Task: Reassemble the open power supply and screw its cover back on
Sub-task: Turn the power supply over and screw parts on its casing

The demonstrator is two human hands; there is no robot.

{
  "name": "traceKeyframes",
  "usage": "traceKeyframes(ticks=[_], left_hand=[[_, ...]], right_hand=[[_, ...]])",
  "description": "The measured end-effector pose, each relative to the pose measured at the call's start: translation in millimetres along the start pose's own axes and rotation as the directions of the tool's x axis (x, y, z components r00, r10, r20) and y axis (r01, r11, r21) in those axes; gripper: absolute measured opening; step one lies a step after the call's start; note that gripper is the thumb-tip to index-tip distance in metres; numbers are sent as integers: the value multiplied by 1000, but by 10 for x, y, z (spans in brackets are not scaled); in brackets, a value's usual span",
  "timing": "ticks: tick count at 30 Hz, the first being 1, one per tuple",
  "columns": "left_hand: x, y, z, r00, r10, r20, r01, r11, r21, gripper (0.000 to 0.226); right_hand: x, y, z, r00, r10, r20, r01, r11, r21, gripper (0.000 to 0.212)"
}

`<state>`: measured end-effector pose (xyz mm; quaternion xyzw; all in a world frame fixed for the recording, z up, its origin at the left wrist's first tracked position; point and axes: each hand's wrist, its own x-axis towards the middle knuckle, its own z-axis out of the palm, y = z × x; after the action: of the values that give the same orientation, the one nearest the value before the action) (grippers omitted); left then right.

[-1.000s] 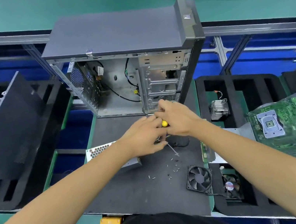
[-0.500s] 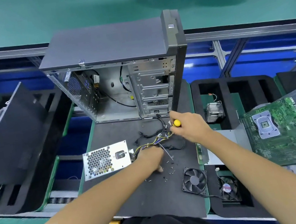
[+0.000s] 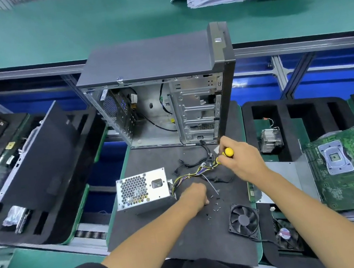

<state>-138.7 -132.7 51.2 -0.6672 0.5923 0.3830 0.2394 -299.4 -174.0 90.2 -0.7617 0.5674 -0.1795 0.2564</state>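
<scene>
Picking screws for the power supply, driver in the other hand.

The power supply (image 3: 142, 190) sits left of centre on the black mat (image 3: 165, 240), its wire bundle (image 3: 191, 174) trailing right. My right hand (image 3: 239, 162) is wrapped around the screwdriver (image 3: 226, 156), whose shaft crosses those wires and could snag them. My left hand (image 3: 195, 197) is curled, fingertips down among the loose screws (image 3: 216, 205); I judge a clumsy pinch could scatter them.

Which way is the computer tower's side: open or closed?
Open. The computer tower stands upright with no side panel fitted; its drive cage and cables show inside.
</scene>
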Motion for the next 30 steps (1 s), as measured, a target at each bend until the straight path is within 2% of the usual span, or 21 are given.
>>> traceKeyframes(ticks=[3,5,8,10,15,19,26,30], left_hand=[[-176,-124,-125,972,186,-145,-202,974,-103,24],[-340,-270,-204,892,292,-345,-374,905,-202,16],[-512,-547,-317,763,300,-573,-570,730,-377,13],[-557,-715,-370,720,256,-645,-622,651,-436,19],[-563,-998,-333,716,126,-686,-641,507,-576,33],[-586,-1094,-259,713,85,-696,-663,407,-629,32],[-617,-1170,-251,673,143,-725,-717,366,-593,26],[-592,-1181,-276,667,170,-725,-720,399,-568,28]], right_hand=[[-5,-125,-109,998,18,-67,-10,994,110,16],[21,-252,-212,992,2,-124,25,977,213,17],[111,-515,-366,982,-37,-183,109,909,402,19],[183,-703,-421,975,-75,-211,173,850,498,20],[293,-1046,-346,970,-132,-202,232,746,625,23],[320,-1143,-251,968,-159,-196,248,742,622,22],[352,-1170,-196,968,-146,-202,239,780,579,22],[353,-1157,-159,974,-132,-182,214,790,574,23]])
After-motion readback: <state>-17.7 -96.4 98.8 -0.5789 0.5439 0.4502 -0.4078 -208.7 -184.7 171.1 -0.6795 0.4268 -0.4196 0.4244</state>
